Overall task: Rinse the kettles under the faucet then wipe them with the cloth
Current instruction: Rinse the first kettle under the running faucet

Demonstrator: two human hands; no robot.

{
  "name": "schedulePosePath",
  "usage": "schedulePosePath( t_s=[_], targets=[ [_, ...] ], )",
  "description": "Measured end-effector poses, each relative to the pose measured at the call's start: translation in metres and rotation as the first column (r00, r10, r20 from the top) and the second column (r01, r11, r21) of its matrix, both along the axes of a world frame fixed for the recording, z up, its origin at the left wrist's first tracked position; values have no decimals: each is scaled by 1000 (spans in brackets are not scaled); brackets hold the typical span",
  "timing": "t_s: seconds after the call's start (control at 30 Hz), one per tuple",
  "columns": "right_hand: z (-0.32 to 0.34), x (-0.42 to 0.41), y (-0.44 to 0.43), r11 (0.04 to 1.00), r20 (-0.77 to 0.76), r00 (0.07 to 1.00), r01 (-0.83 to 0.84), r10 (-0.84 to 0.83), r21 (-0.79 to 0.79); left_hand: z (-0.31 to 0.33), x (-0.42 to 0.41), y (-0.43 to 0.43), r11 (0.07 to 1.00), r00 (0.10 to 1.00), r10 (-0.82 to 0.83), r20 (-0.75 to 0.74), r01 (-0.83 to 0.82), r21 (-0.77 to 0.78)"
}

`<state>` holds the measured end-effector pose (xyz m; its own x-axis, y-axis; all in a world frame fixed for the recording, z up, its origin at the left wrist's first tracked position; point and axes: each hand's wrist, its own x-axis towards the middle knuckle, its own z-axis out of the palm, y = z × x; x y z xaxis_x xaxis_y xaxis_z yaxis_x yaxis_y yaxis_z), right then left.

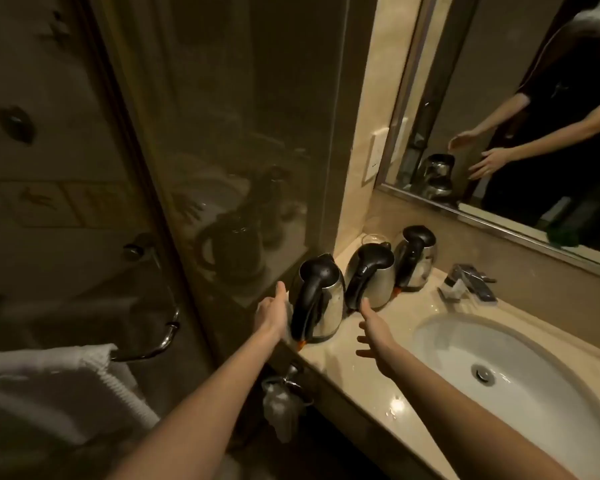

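Three steel kettles with black lids and handles stand in a row on the left end of the counter: the nearest kettle (321, 299), the middle kettle (371, 275) and the far kettle (414, 259). My left hand (272, 311) is stretched out just left of the nearest kettle, fingers straight, holding nothing. My right hand (374, 332) reaches forward with spread fingers, its fingertip at the base of the middle kettle's handle. The chrome faucet (473, 280) sits behind the white sink (440, 336). No wiping cloth is plainly visible on the counter.
A glass shower wall (222, 150) borders the counter's left edge. A white towel (49, 379) hangs on a chrome rail at lower left. A mirror (499, 98) spans the back wall. A small glass (373, 238) stands behind the kettles. The beige counter (354, 362) is wet.
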<state>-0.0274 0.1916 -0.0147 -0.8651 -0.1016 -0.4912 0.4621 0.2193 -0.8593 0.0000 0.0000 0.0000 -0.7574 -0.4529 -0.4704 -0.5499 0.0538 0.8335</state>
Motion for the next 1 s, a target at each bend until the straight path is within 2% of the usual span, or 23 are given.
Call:
schedulePosePath(
  t_s=[0.27,0.33,0.47,0.7,0.83,1.0],
  targets=[
    [-36,-70,-16,999,107,994,14,-17,29,-36,-65,14,992,985,2,174,19,-122],
    [-47,-82,-19,999,136,991,4,-10,44,-38,-71,20,996,983,-12,181,28,-84],
    [-58,-95,-25,998,146,989,-25,16,61,-39,-76,22,987,983,30,179,-57,149],
    [-62,-100,-30,996,115,993,-27,18,82,-51,-76,26,990,989,124,79,-129,64],
    [-58,-93,-26,993,82,996,-46,37,109,-47,-72,30,977,979,197,41,-200,74],
    [-41,-84,-16,988,33,996,-87,83,130,-37,-60,32,969,976,216,-12,-213,126]
  ],
)
